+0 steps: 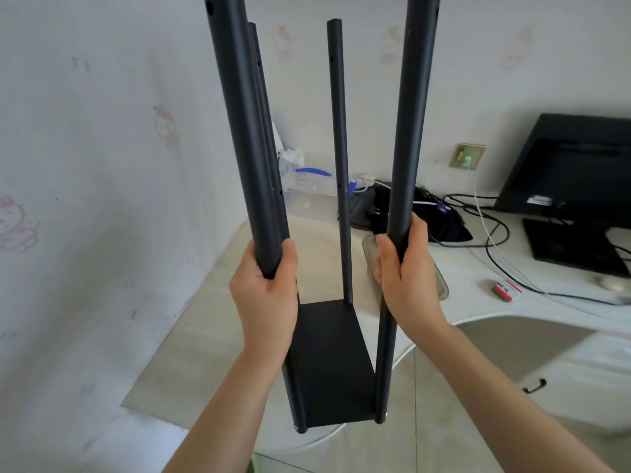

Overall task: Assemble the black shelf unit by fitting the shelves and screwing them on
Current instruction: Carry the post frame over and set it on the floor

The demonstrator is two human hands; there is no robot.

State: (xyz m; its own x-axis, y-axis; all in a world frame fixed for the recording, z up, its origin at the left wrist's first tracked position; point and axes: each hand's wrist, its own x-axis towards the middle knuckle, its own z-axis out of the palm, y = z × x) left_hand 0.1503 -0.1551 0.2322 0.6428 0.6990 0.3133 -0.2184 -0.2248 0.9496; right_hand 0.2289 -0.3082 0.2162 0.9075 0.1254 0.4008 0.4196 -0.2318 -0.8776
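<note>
Both hands grip near posts (239,131), left hand (264,291) and right hand (408,281), holding the black shelf unit (327,363) upright over the surface (191,336) edge. Stiff metal, likely light but tippy; low grips seem steadiest.

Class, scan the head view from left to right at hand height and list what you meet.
Left hand gripping a thick black metal post → thin black metal post behind → right hand gripping another thick black post → small red-and-white box → flat black monitor base.
</note>
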